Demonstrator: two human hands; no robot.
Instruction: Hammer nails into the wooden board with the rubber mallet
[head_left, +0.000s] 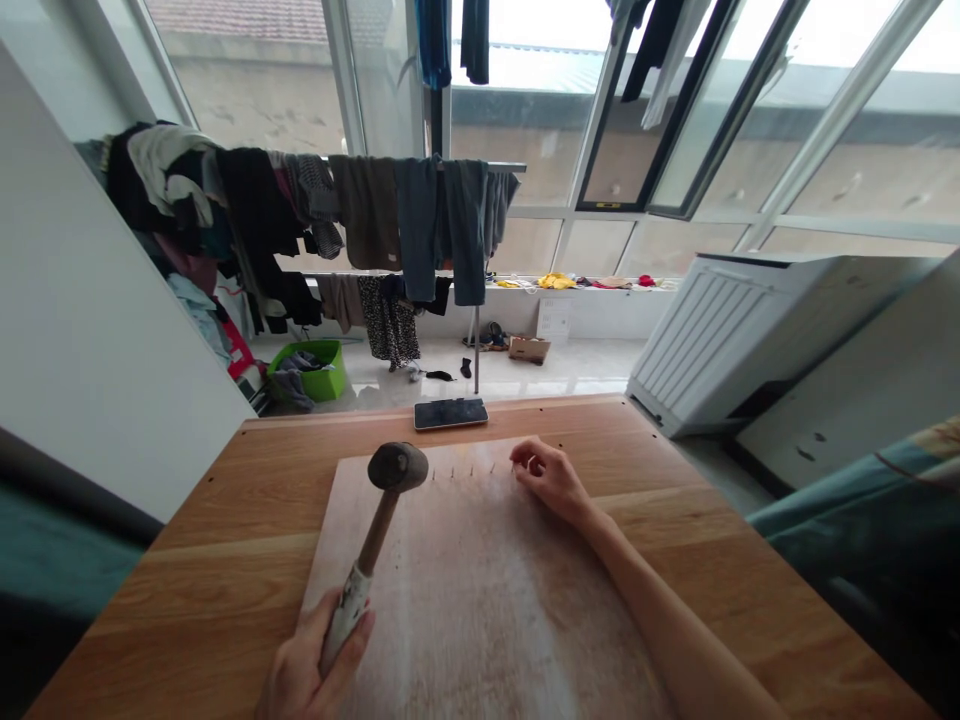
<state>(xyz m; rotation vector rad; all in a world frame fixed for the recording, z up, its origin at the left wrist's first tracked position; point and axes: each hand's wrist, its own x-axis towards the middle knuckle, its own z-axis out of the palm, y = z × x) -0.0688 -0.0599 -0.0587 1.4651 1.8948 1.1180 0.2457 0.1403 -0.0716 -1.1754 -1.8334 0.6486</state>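
Note:
My left hand [307,665] grips the handle of a hammer [379,525] near the table's front edge. Its dark round head hangs above the far left part of a pale wooden board [480,590]. A row of several small nails [461,472] stands along the board's far edge. My right hand [547,478] rests at the right end of that row, its fingers pinched together on something too small to make out. The board lies on a wooden table [705,560].
A dark phone [451,412] lies flat at the table's far edge. Beyond stand a loaded clothes rack [315,210], a green basket [311,370] and a white slatted cabinet [735,330]. A white wall closes the left side.

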